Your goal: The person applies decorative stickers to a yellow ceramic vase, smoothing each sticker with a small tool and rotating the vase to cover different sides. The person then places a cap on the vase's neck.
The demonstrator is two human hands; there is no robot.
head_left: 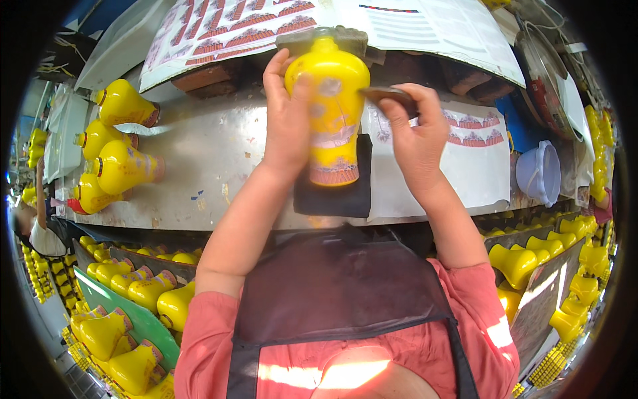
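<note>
A glossy yellow vase-shaped bottle lies on the bench with its neck pointing away from me. Pinkish patterned bands circle its lower part, and pale round patches show on its body. My left hand wraps round the bottle's left side. Between the thumb and fingers of my right hand is a thin dark flat scraper-like piece, its tip at the bottle's right side. Beneath the bottle's base lies a black cloth pad. A grey block sits behind the neck.
Several yellow bottles lie at the left of the metal bench. Sheets of printed decals cover a raised board at the back; another decal sheet lies right. A pale blue bucket stands at the right edge. Trays of yellow bottles flank me.
</note>
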